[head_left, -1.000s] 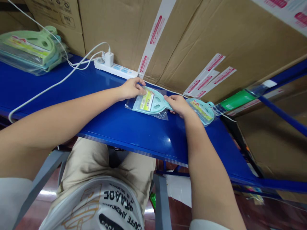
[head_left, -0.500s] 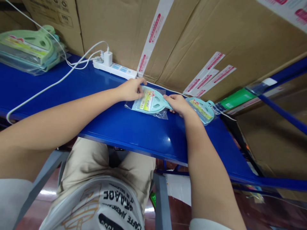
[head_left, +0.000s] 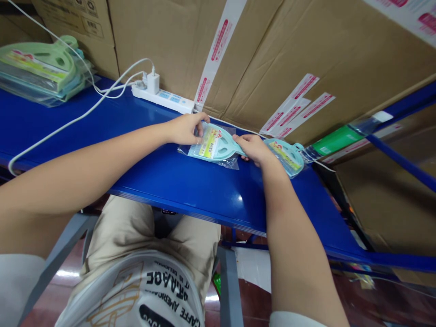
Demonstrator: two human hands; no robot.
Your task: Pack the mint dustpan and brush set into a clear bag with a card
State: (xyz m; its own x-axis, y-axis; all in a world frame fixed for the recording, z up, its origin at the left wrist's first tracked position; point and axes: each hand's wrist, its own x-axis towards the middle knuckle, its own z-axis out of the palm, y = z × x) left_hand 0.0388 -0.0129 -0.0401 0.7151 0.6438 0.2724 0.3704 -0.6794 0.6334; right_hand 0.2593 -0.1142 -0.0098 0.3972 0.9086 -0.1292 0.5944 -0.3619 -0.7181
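Note:
A light-blue plastic piece with a yellow label [head_left: 221,146], partly in a clear bag, lies over the blue table [head_left: 177,177]. My right hand [head_left: 251,147] is closed on its narrow handle end. At the wide end, my left hand [head_left: 190,129] touches the bag and edge with fingers curved and thumb apart from the index finger; whether it grips the film is too small to tell. A second light-blue piece in a bag [head_left: 285,156] lies just right of my right hand.
Bagged green and blue pieces [head_left: 51,68] are stacked at the far left. A white power strip [head_left: 163,97] with cables runs along the cardboard [head_left: 170,41]. A bottle with a green label [head_left: 340,138] lies at the right.
My left hand has shifted very slightly at the bag's wide end, its fingers curving a little more. My right hand keeps its hold.

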